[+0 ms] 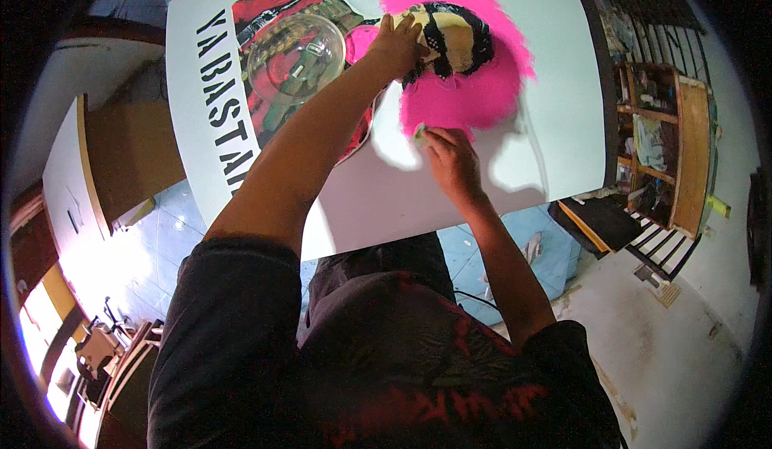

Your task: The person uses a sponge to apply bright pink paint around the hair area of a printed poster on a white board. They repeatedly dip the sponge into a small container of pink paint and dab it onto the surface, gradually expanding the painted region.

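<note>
A large white board lies before me, with a bright pink painted patch on its upper right. On that patch is a cream-and-black head-shaped piece. My left hand rests on its left edge, fingers spread. Lower down, my right hand pinches a small pale greenish piece against the pink's lower left edge; whether it is sponge or cloth I cannot tell. Left of my left hand, a clear round dish stands on a red and green painted figure, partly hidden by my left forearm.
Black stencilled lettering runs down the board's left side. A wooden shelf with assorted items stands at the right, near a dark flat panel. At left is a white and brown cabinet. Blue tiles cover the floor.
</note>
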Demonstrator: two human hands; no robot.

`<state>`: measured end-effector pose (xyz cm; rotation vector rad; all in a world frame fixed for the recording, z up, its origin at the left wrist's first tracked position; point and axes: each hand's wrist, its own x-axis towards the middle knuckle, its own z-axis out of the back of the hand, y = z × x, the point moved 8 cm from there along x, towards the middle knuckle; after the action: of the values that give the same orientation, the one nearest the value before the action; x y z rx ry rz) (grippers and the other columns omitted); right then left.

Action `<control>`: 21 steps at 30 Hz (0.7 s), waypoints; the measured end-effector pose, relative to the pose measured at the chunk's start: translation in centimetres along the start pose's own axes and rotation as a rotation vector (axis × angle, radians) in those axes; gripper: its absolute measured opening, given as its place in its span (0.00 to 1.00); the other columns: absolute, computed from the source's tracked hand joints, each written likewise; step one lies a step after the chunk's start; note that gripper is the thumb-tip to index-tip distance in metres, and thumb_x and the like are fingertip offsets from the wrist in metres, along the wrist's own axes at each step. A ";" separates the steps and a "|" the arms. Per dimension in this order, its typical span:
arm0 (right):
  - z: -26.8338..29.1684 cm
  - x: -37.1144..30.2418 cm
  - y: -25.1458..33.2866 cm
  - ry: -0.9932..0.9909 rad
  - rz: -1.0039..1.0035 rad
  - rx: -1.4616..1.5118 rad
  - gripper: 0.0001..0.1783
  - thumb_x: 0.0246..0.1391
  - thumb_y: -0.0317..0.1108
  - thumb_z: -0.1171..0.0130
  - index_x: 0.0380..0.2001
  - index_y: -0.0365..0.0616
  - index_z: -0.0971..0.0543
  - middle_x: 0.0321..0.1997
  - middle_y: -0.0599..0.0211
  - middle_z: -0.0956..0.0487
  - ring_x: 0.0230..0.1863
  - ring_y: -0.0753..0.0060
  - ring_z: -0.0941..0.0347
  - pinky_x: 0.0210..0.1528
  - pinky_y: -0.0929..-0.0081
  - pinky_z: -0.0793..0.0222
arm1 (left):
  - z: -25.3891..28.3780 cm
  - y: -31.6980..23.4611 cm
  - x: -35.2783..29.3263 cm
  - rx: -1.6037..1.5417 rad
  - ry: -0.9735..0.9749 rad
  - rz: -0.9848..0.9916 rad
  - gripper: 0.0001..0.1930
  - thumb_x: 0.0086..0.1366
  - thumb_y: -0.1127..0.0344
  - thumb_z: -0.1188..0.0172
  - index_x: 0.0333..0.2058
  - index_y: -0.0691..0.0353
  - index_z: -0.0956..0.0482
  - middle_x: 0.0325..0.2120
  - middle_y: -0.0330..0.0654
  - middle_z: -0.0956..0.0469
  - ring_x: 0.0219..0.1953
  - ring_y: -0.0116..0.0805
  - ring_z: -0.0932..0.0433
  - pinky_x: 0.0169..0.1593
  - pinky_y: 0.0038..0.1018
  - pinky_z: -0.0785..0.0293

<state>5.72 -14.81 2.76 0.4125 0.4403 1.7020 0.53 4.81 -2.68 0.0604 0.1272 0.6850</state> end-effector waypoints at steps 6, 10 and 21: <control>2.5 -2.3 -1.6 -0.189 -0.151 0.008 0.17 0.51 0.26 0.37 0.47 0.41 0.19 0.48 0.59 0.19 0.47 0.56 0.23 0.50 0.63 0.26 | 1.6 -1.1 0.2 0.062 -0.070 -0.002 0.17 0.70 0.51 0.51 0.52 0.44 0.20 0.54 0.48 0.26 0.63 0.48 0.35 0.65 0.59 0.46; 8.5 -6.7 -5.9 -0.511 -0.459 0.543 0.14 0.59 0.28 0.38 0.48 0.37 0.20 0.46 0.64 0.18 0.47 0.72 0.23 0.51 0.73 0.27 | 1.5 -0.5 -1.1 -0.027 0.047 0.027 0.14 0.68 0.58 0.49 0.48 0.40 0.18 0.52 0.42 0.23 0.60 0.46 0.30 0.65 0.59 0.45; 20.8 -37.8 -24.2 -1.359 -0.879 1.332 0.17 0.64 0.34 0.44 0.53 0.39 0.24 0.50 0.66 0.22 0.49 0.72 0.25 0.44 0.81 0.29 | 2.8 -2.6 -0.2 0.013 0.077 0.002 0.12 0.65 0.59 0.45 0.45 0.39 0.18 0.53 0.42 0.26 0.61 0.45 0.32 0.64 0.61 0.44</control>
<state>43.08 -46.90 7.39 1.8098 0.5134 -0.1440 2.45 2.64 -0.10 0.0465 0.2060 0.6886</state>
